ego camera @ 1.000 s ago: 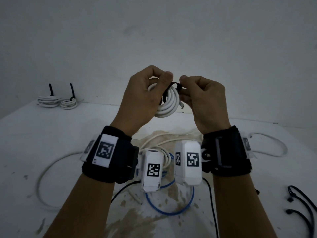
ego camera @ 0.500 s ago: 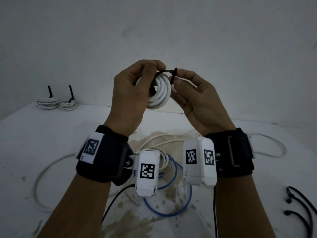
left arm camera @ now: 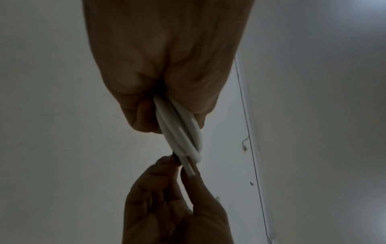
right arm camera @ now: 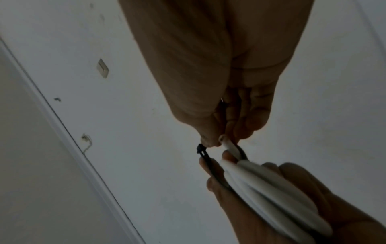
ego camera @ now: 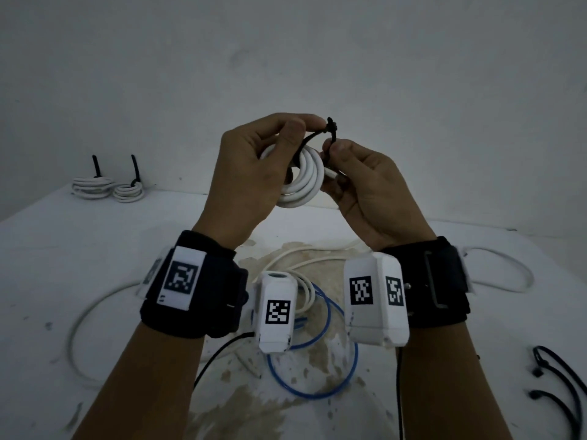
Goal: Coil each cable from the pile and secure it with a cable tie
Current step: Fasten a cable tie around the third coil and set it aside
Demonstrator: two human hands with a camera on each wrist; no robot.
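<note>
A small white cable coil [ego camera: 305, 182] is held up in front of the wall by my left hand [ego camera: 254, 166], whose thumb and fingers grip its upper turns. A black cable tie [ego camera: 320, 136] loops over the coil, its head sticking up at the top. My right hand [ego camera: 355, 176] pinches the tie just below that head. In the left wrist view the coil [left arm camera: 181, 130] shows edge-on under my left hand. In the right wrist view the tie [right arm camera: 203, 152] and the coil [right arm camera: 271, 186] sit between both hands.
Loose white cables [ego camera: 95, 300] and a blue cable [ego camera: 330, 354] lie piled on the stained white table [ego camera: 63, 249] below my wrists. Two tied white coils [ego camera: 108, 187] stand at the far left. Spare black ties [ego camera: 559, 382] lie at the right edge.
Both hands have risen slightly with the coil. The tie's loop has swung up over the top of the coil, and my right hand has turned palm-up and now pinches it near the head.
</note>
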